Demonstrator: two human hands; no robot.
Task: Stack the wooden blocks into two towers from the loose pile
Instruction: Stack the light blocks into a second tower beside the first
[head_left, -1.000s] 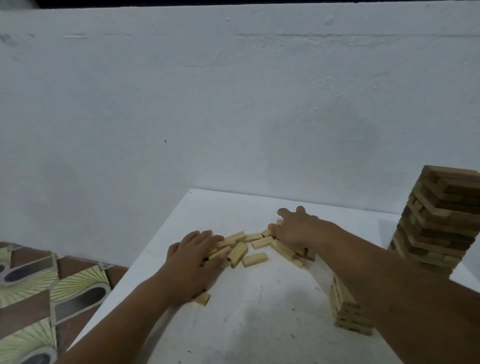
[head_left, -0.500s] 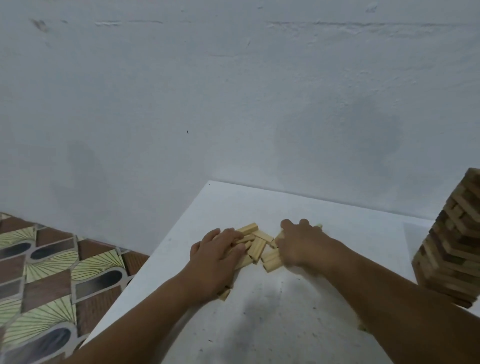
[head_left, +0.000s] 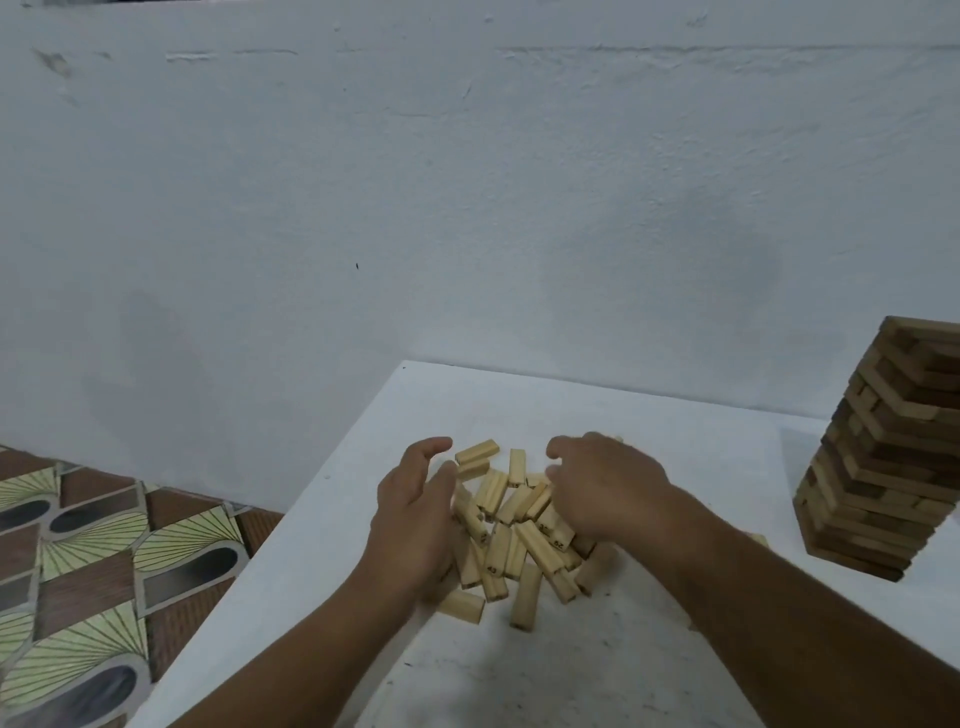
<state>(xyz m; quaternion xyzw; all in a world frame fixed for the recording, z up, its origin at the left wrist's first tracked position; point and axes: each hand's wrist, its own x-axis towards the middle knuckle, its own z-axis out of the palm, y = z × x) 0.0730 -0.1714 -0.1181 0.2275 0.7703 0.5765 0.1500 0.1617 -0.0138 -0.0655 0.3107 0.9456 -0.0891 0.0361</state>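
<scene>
A loose pile of pale wooden blocks (head_left: 511, 530) lies on the white table (head_left: 701, 452), some with printed numbers. My left hand (head_left: 415, 514) presses against the pile's left side, fingers fairly straight, palm turned inward. My right hand (head_left: 602, 488) cups the pile's right side from above, fingers bent over the blocks. The pile is squeezed between both hands. A tall tower of darker wooden blocks (head_left: 888, 457) stands at the right edge of the view, slightly twisted. The short pale stack seen earlier is hidden behind my right forearm.
The table's left edge (head_left: 291, 525) runs diagonally close to my left hand, with patterned floor tiles (head_left: 93, 561) below. A white wall (head_left: 467, 208) rises right behind the table. One block end (head_left: 757, 540) peeks out past my right forearm.
Both hands have swept the scattered blocks inward and toward me, bunching them into a tight heap. The view has shifted so the dark tower shows fully again.
</scene>
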